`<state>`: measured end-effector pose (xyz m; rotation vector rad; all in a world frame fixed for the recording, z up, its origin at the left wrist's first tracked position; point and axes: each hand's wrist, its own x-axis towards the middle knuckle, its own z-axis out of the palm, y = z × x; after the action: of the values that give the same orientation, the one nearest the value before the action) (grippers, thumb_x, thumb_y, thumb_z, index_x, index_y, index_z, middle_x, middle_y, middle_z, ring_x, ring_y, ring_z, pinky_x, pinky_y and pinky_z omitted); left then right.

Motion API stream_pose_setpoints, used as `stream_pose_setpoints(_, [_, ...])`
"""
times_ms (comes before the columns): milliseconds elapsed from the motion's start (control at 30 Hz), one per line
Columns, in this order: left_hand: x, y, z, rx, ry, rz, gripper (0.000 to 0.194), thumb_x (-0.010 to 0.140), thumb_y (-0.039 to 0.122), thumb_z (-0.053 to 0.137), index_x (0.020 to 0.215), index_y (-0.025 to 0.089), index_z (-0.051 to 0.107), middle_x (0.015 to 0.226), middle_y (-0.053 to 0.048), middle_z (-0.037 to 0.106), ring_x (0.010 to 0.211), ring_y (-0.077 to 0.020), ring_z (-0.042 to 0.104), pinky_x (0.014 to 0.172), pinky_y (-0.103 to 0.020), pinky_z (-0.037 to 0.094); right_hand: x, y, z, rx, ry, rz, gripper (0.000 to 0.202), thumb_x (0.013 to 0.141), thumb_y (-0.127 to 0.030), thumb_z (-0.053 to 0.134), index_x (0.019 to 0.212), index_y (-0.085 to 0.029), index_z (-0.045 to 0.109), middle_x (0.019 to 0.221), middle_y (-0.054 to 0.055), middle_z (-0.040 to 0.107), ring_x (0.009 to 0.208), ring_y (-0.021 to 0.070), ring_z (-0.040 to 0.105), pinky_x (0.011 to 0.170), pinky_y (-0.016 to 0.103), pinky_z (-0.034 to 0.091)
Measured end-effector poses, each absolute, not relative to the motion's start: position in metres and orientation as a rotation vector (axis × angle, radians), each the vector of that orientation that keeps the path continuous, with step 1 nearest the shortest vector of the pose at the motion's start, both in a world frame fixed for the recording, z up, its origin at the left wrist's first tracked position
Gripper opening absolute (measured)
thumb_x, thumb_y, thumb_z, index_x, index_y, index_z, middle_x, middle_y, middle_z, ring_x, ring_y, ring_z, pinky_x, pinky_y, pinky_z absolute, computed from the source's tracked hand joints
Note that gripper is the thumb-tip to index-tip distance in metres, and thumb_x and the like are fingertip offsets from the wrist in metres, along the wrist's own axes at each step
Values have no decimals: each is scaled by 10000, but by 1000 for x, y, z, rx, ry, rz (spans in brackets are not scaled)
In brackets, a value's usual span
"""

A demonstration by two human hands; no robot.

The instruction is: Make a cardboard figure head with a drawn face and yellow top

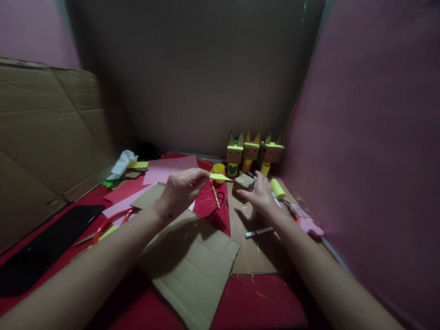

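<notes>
My left hand (182,190) pinches a pointed piece of yellow paper (220,177) between thumb and fingertips, its tip reaching toward a small cardboard box (244,179). Thumb and fingers of my right hand (261,195) are around that box from the right. Behind it stand three cardboard figures (252,151) with box heads, pointed ears and yellow bodies. A yellow paper tube (219,168) stands beyond the yellow piece, and another yellow tube (277,189) lies right of my right hand. Below the yellow piece lies a pencil (215,195).
A cardboard sheet (195,266) lies in front, overlapping a brown board (254,256) on the red table cover (257,302). Red-handled scissors (110,222), a black phone (48,243) and pink paper (168,167) are left. A white stick (257,232) lies under my right forearm. Pink walls (371,128) flank the table.
</notes>
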<state>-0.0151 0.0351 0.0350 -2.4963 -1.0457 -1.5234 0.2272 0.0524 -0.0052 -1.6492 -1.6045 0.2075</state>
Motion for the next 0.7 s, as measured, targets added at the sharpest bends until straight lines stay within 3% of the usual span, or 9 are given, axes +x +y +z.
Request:
stream_pose_setpoints(100, [-7,44,28,-2518,-968,-1547,156,890,187,571,846,172,720,794,-59,768,709,-152,689,653,-256,537,226,66,-9,-1649,-1632,272,785,622,-257,797,1327,-85,497,1286,240,581,1255,427,530,1058,554,408])
stream_pose_setpoints(200, [-10,43,24,-2564,-935,-1570,132,884,170,585,844,170,711,788,-51,753,696,-145,680,658,-254,549,226,60,-6,-1589,-1682,318,716,644,-229,771,1309,-130,524,1287,199,597,1218,378,569,1034,527,443])
stream_pose_setpoints(367, [-25,19,27,-2707,-1051,-1733,79,854,179,653,896,179,720,823,-35,754,722,-145,698,666,-234,579,222,15,9,-1367,-1893,537,722,592,-186,813,1266,-177,554,1223,103,658,1067,261,650,914,379,541])
stream_pose_setpoints(433, [-32,6,30,-2815,-1141,-1812,86,833,165,674,888,199,731,829,-22,751,721,-140,698,653,-220,577,216,-3,10,-1176,-1968,802,748,621,-159,790,1316,-170,514,1264,117,629,1078,254,642,882,361,554])
stream_pose_setpoints(533, [-42,-9,32,-3019,-1150,-1640,102,830,152,669,861,216,743,825,-20,741,736,-147,694,632,-217,565,205,-22,1,-1095,-1974,1118,864,651,-97,742,1435,-192,394,1253,110,621,1037,243,645,830,356,567])
stream_pose_setpoints(700, [-53,-24,19,-3151,-1171,-1339,145,860,131,619,891,219,730,883,-23,739,808,-144,691,700,-221,549,194,-32,-13,-1161,-1963,1121,1062,641,-94,786,1548,-184,242,1391,170,523,1088,261,626,932,405,537])
